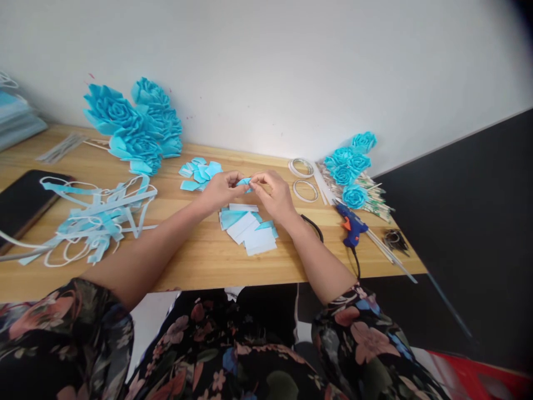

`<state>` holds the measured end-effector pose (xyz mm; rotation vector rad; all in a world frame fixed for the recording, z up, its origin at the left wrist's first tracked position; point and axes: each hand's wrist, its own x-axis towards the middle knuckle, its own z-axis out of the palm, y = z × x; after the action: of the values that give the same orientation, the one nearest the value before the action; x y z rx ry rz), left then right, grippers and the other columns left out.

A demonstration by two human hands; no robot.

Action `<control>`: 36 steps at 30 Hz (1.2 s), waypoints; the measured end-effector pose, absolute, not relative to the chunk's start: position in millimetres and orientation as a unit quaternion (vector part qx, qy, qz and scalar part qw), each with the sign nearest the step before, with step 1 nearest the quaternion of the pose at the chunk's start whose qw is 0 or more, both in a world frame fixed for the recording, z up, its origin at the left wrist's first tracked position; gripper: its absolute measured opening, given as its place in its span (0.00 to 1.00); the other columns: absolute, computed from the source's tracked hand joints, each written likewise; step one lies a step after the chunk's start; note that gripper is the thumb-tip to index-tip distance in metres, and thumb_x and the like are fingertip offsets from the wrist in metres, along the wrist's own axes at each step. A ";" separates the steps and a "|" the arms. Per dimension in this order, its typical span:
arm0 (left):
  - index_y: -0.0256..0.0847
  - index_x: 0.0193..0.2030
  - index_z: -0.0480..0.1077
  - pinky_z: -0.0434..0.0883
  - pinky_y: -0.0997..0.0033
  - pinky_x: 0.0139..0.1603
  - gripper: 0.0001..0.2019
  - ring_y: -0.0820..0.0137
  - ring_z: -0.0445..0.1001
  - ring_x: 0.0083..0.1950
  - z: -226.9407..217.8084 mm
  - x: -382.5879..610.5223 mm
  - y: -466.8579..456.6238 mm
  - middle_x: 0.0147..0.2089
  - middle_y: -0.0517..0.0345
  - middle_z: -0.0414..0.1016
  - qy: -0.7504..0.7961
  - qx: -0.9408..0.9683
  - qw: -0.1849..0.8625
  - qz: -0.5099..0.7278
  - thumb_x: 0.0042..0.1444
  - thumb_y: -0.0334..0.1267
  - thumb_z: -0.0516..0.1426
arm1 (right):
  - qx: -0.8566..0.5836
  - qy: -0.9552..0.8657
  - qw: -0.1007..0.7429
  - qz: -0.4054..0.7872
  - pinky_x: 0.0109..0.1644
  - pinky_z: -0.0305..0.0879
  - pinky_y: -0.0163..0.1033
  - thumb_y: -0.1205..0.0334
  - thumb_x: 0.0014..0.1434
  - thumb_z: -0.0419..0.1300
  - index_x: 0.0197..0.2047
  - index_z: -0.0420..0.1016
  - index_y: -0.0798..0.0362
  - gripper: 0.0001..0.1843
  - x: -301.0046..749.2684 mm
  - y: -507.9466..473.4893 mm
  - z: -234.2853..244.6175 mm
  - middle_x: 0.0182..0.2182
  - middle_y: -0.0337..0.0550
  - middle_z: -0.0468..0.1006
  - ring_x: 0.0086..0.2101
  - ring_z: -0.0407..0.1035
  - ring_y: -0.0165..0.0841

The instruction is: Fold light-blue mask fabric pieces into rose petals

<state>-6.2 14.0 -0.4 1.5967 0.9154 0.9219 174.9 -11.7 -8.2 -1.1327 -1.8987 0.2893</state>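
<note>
Small blue folded piece, seemingly paper, pinched between left hand and right hand, flat rectangular slips beneath

Left hand, right hand pinch blue piece above cut pieces.

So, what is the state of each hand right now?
Left hand: closed, pinching the small blue piece.
Right hand: closed, pinching the same piece.
</note>
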 end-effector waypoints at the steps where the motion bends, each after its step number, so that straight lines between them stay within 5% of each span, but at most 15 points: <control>1: 0.39 0.27 0.66 0.57 0.74 0.27 0.14 0.75 0.61 0.26 -1.4 -5.8 14.1 0.25 0.62 0.65 0.386 0.670 0.504 0.385 0.47 0.47 0.62 | -0.456 -0.765 0.439 0.116 0.51 0.68 0.45 0.58 0.64 0.58 0.37 0.74 0.47 0.06 174.6 -12.3 -7.2 0.39 0.41 0.80 0.44 0.72 0.36; 9: 0.39 0.26 0.66 0.55 0.75 0.26 0.10 0.76 0.58 0.25 -1.9 -5.9 16.4 0.23 0.64 0.62 0.406 0.691 0.478 0.359 0.48 0.42 0.58 | -0.447 -0.771 0.441 0.103 0.55 0.67 0.46 0.54 0.67 0.54 0.39 0.75 0.47 0.11 172.9 -16.3 -3.9 0.42 0.44 0.80 0.46 0.72 0.37; 15: 0.38 0.25 0.67 0.56 0.74 0.26 0.08 0.76 0.60 0.25 -0.5 -5.8 14.4 0.23 0.63 0.64 0.415 0.679 0.499 0.343 0.47 0.40 0.59 | -0.495 -0.683 0.510 0.167 0.52 0.71 0.45 0.49 0.68 0.51 0.59 0.67 0.44 0.19 178.5 -13.5 -2.6 0.45 0.45 0.80 0.45 0.74 0.36; 24: 0.38 0.27 0.69 0.54 0.73 0.27 0.07 0.76 0.58 0.26 -7.9 -5.5 18.0 0.24 0.65 0.63 0.401 0.712 0.444 0.366 0.49 0.40 0.60 | -0.457 -0.763 0.434 0.142 0.54 0.70 0.48 0.64 0.60 0.59 0.54 0.73 0.43 0.19 173.1 -15.9 -2.2 0.40 0.40 0.79 0.42 0.73 0.36; 30: 0.37 0.32 0.70 0.63 0.74 0.31 0.07 0.74 0.66 0.31 -7.5 -6.3 20.2 0.29 0.61 0.69 0.387 0.654 0.473 0.446 0.49 0.39 0.60 | -0.462 -0.738 0.456 0.185 0.52 0.71 0.43 0.66 0.58 0.58 0.56 0.72 0.45 0.22 174.0 -11.2 -6.9 0.37 0.38 0.77 0.40 0.72 0.32; 36: 0.36 0.45 0.74 0.66 0.73 0.32 0.19 0.72 0.69 0.34 -4.2 -6.2 18.9 0.37 0.56 0.76 0.372 0.610 0.514 0.474 0.49 0.46 0.62 | -0.486 -0.701 0.473 0.222 0.51 0.71 0.42 0.65 0.58 0.58 0.57 0.71 0.48 0.22 172.1 -10.5 -6.2 0.35 0.38 0.77 0.38 0.72 0.31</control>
<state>-6.2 18.9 -4.2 1.4667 0.8951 1.1400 172.1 -10.5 -6.2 -1.1884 -1.7152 0.5443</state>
